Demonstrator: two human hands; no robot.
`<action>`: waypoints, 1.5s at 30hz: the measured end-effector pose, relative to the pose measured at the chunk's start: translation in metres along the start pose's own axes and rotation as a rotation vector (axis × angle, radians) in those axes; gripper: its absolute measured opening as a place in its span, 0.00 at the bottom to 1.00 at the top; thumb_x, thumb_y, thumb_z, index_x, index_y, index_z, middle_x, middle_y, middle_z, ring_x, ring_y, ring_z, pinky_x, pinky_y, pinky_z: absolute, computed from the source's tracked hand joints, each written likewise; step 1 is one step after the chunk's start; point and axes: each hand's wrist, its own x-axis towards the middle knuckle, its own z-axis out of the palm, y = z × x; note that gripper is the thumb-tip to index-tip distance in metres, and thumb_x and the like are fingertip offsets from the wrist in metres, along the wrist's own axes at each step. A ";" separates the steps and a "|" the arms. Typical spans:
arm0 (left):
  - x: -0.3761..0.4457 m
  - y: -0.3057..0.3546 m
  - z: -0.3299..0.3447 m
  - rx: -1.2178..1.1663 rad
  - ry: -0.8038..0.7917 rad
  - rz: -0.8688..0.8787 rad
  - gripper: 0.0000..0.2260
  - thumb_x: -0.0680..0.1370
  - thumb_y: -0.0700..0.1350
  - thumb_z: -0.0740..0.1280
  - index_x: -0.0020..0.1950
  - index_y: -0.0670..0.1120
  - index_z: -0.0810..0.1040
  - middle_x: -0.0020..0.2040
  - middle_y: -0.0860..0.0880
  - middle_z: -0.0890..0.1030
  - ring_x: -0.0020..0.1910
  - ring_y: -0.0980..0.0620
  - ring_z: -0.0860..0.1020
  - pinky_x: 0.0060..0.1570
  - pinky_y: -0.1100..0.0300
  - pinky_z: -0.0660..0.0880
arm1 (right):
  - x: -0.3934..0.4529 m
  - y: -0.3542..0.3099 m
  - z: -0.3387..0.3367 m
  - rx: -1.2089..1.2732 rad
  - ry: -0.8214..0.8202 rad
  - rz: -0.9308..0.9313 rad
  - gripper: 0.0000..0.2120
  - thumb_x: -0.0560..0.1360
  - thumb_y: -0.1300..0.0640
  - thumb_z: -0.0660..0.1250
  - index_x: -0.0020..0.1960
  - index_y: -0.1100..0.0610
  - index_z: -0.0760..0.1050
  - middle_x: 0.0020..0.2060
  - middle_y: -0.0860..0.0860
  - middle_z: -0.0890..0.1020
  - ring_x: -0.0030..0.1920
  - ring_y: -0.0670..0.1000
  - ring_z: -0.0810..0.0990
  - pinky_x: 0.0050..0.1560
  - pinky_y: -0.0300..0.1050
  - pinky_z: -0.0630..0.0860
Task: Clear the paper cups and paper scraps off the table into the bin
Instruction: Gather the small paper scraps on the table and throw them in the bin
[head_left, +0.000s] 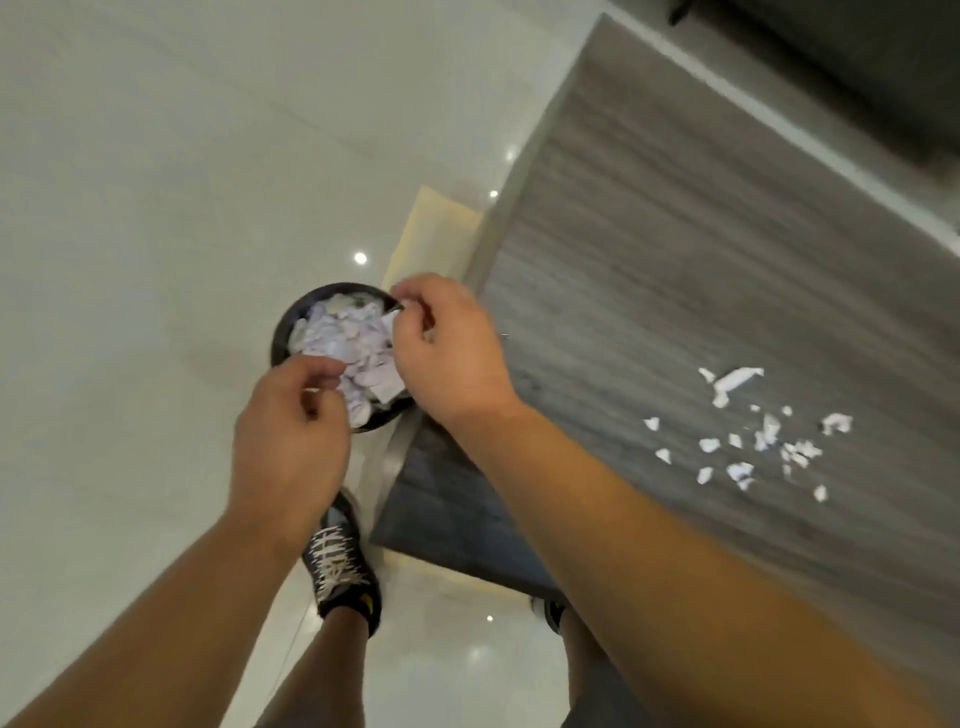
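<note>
While both hands hover over the bin (280, 332), it already sits heaped with paper. Left hand (291, 441) fingers curl loosely; right hand (449, 353) fingers pinch a small piece. Scraps (753, 441) remain on the desk (675, 234), well right of the bin. No cups visible.

An indoor room, likely a home or office: glossy pale floor tiles (130, 208) mirror ceiling spotlights, a grey wood-grain surface (675, 260) stands on them, and a small black bin (280, 332) sits beside it.
</note>
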 end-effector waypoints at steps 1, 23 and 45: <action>-0.008 0.011 0.005 -0.002 -0.009 0.028 0.13 0.81 0.44 0.62 0.60 0.56 0.82 0.56 0.56 0.83 0.53 0.55 0.81 0.57 0.53 0.77 | -0.007 0.013 -0.025 -0.073 0.057 -0.035 0.12 0.80 0.59 0.62 0.56 0.55 0.83 0.52 0.50 0.83 0.53 0.48 0.79 0.58 0.45 0.77; -0.156 0.093 0.219 0.601 -0.362 0.583 0.32 0.79 0.43 0.63 0.85 0.45 0.64 0.87 0.47 0.61 0.87 0.44 0.55 0.84 0.42 0.57 | -0.128 0.233 -0.356 -0.503 0.132 0.093 0.24 0.78 0.67 0.67 0.74 0.61 0.78 0.77 0.59 0.74 0.81 0.62 0.67 0.80 0.63 0.64; -0.126 0.162 0.269 0.387 -0.340 0.680 0.29 0.78 0.36 0.63 0.80 0.48 0.73 0.81 0.49 0.71 0.82 0.48 0.67 0.80 0.43 0.66 | -0.175 0.244 -0.320 -0.089 0.256 0.282 0.28 0.79 0.69 0.61 0.77 0.56 0.75 0.80 0.48 0.71 0.83 0.46 0.60 0.82 0.37 0.54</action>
